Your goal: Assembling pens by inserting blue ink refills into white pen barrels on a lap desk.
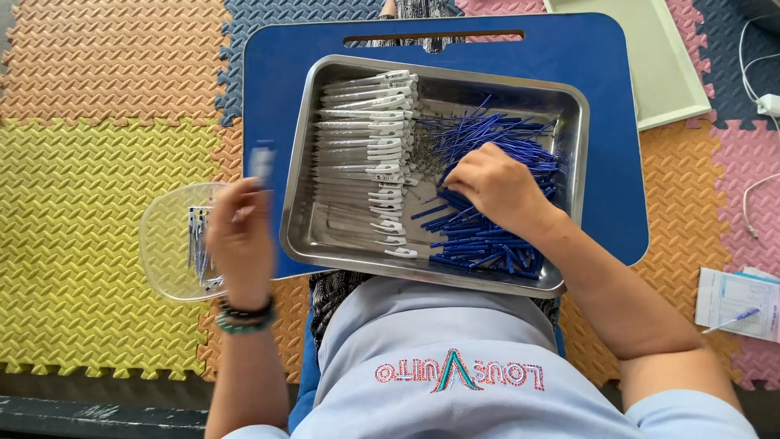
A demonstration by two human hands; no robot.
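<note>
With blue refills [487,195] pinched by the right hand [496,189] and a blurred pen [262,162] gripped in the left hand [240,236], the steel tray [341,244] could be tipped by a careless nudge.

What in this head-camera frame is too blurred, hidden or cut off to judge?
- Left hand: motion-blurred; the small pale piece at its fingertips cannot be identified.
- Clear plastic container: the left hand covers its right side, and its contents are blurred.
- Right hand: fingertips buried in the blue sticks, so whether it grips any is hidden.
- Paper slip with pen: cut off by the right edge.
</note>
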